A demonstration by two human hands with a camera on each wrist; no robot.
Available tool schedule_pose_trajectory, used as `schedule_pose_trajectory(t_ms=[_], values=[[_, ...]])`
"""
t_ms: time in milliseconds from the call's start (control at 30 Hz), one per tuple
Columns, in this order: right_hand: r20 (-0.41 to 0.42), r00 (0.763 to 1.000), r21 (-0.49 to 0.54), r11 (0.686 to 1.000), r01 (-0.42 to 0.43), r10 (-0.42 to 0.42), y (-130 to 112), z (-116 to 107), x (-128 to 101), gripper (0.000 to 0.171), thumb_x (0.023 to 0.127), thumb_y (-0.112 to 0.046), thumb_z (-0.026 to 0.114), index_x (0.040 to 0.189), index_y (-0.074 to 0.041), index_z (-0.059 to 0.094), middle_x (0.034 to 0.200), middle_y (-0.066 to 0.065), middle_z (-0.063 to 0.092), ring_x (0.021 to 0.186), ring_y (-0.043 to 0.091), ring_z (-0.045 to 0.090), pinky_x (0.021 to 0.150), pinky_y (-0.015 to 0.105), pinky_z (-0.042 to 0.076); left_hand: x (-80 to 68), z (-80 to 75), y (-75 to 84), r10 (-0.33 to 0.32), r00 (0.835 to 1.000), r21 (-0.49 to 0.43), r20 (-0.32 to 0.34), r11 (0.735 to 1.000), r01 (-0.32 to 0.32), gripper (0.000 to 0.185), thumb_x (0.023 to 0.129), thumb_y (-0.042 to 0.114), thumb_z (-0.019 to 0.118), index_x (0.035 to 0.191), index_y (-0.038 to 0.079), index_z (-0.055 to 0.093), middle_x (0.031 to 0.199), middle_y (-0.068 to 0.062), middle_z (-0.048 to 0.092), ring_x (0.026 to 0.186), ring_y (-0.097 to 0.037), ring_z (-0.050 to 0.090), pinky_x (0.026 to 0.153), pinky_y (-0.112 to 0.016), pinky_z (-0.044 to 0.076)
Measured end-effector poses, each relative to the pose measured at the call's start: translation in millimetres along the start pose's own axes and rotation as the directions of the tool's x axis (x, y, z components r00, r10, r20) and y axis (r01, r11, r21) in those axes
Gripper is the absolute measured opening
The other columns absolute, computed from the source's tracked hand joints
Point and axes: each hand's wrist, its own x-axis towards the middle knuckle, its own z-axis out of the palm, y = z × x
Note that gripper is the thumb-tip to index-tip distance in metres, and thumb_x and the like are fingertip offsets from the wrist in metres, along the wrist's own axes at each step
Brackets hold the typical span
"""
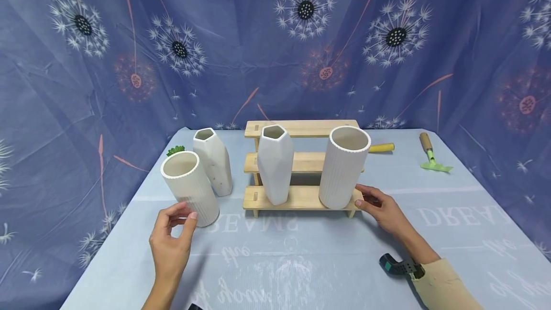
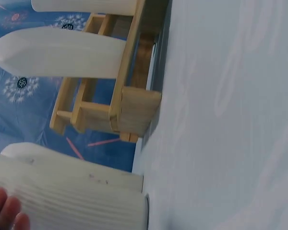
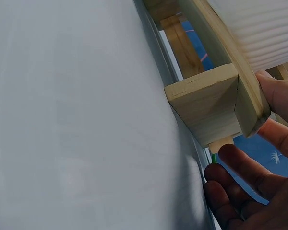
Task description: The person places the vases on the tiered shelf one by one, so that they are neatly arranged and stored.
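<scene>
My left hand (image 1: 171, 238) is beside a white ribbed vase (image 1: 193, 190) at the left, its thumb and fingers loosely spread at the vase's lower side. Behind that stands a white faceted vase (image 1: 215, 164). A three-tier wooden stand (image 1: 303, 197) carries another faceted vase (image 1: 275, 166) and a second ribbed vase (image 1: 344, 171) on its lowest step. At the right end of this step is my right hand (image 1: 383, 209). Its thumb and index finger touch the board's end (image 3: 253, 108), while the other fingers curve loosely beside it.
Behind the left vases shows a bit of green plant (image 1: 175, 150). A yellow handle (image 1: 381, 148) sticks out behind the stand. At the back right lies a small garden tool (image 1: 430, 154) with a green head. A blue dandelion-print cloth (image 1: 241, 37) hangs behind the cloth-covered table (image 1: 327, 262).
</scene>
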Motion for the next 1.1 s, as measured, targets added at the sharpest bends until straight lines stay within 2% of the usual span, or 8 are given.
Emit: schedule_pose_trajectory(t_ms=[133, 233, 467, 633, 733, 900, 1000, 1100], values=[[0.008, 1.000, 0.005, 1.000, -0.001, 0.001, -0.8, -0.4, -0.7, 0.055, 0.091, -0.038, 0.061, 0.138, -0.015, 0.047, 0.133, 0.015, 0.054, 0.116, 0.032, 0.054, 0.085, 0.020, 0.045, 3.6, -2.2, -14.5, 0.045, 0.995, 0.006, -0.086, 0.999, -0.045, 0.038, 0.073, -0.013, 0.069, 0.109, -0.009, 0.059, 0.103, -0.005, 0.058, 0.094, -0.008, 0.056, 0.077, -0.014, 0.045], [0.008, 1.000, 0.007, 1.000, -0.003, 0.002, -0.8, -0.4, -0.9, 0.055, 0.091, -0.038, 0.061, 0.138, -0.014, 0.047, 0.132, 0.016, 0.055, 0.116, 0.031, 0.054, 0.085, 0.020, 0.046, 7.8, -2.6, -19.2, 0.023, 0.994, 0.038, -0.108, 0.999, -0.019, 0.047, 0.072, -0.009, 0.072, 0.116, -0.004, 0.055, 0.111, -0.003, 0.053, 0.102, -0.008, 0.052, 0.082, -0.015, 0.043], [0.003, 1.000, 0.015, 1.000, -0.008, 0.008, -0.4, -0.1, -0.4, 0.054, 0.091, -0.037, 0.061, 0.138, -0.014, 0.048, 0.129, 0.016, 0.056, 0.114, 0.031, 0.055, 0.083, 0.020, 0.046, 25.1, 0.0, -16.9, -0.046, 0.999, 0.071, -0.026, 0.996, 0.047, 0.074, 0.071, -0.002, 0.075, 0.137, 0.005, 0.042, 0.130, -0.002, 0.043, 0.120, -0.009, 0.041, 0.095, -0.016, 0.037], [0.016, 1.000, 0.022, 1.000, -0.008, 0.007, -0.4, -0.2, -0.5, 0.055, 0.091, -0.038, 0.060, 0.139, -0.015, 0.046, 0.132, 0.017, 0.055, 0.117, 0.033, 0.054, 0.090, 0.040, 0.050, 44.1, 1.5, -9.1, -0.126, 0.991, 0.091, 0.055, 0.989, 0.120, 0.085, 0.073, 0.007, 0.078, 0.144, 0.015, 0.033, 0.139, -0.004, 0.037, 0.128, -0.011, 0.037, 0.101, -0.023, 0.034], [0.022, 1.000, 0.032, 0.999, -0.010, 0.010, -1.0, -0.6, -1.1, 0.056, 0.091, -0.038, 0.060, 0.140, -0.015, 0.045, 0.134, 0.018, 0.053, 0.119, 0.035, 0.053, 0.094, 0.049, 0.047, 54.6, 2.1, -4.5, -0.188, 0.978, 0.101, 0.087, 0.979, 0.179, 0.088, 0.074, 0.009, 0.078, 0.146, 0.015, 0.029, 0.144, -0.005, 0.036, 0.131, -0.016, 0.036, 0.106, -0.028, 0.033], [0.022, 1.000, 0.033, 0.999, -0.008, 0.008, -1.2, -1.0, -1.1, 0.056, 0.092, -0.037, 0.060, 0.141, -0.016, 0.044, 0.134, 0.018, 0.053, 0.120, 0.035, 0.052, 0.096, 0.051, 0.045, 66.4, 1.6, 3.1, -0.290, 0.946, 0.116, 0.142, 0.954, 0.275, 0.090, 0.076, 0.016, 0.078, 0.148, 0.014, 0.024, 0.145, -0.007, 0.037, 0.132, -0.020, 0.035, 0.111, -0.041, 0.029], [0.020, 1.000, 0.024, 1.000, -0.002, 0.002, -0.7, -1.1, -1.0, 0.055, 0.092, -0.037, 0.060, 0.140, -0.017, 0.045, 0.134, 0.016, 0.054, 0.120, 0.033, 0.053, 0.095, 0.047, 0.046, 69.9, 1.9, 5.8, -0.340, 0.923, 0.125, 0.178, 0.939, 0.321, 0.090, 0.076, 0.019, 0.078, 0.148, 0.015, 0.024, 0.143, -0.009, 0.039, 0.130, -0.021, 0.036, 0.111, -0.046, 0.027], [0.017, 1.000, 0.018, 1.000, 0.007, -0.007, -0.1, -1.1, -1.0, 0.053, 0.092, -0.037, 0.060, 0.140, -0.018, 0.046, 0.133, 0.015, 0.055, 0.119, 0.031, 0.054, 0.093, 0.034, 0.047, 71.9, 3.0, 6.2, -0.381, 0.901, 0.136, 0.208, 0.923, 0.359, 0.088, 0.078, 0.021, 0.078, 0.147, 0.014, 0.024, 0.139, -0.010, 0.041, 0.127, -0.021, 0.038, 0.108, -0.047, 0.029]])
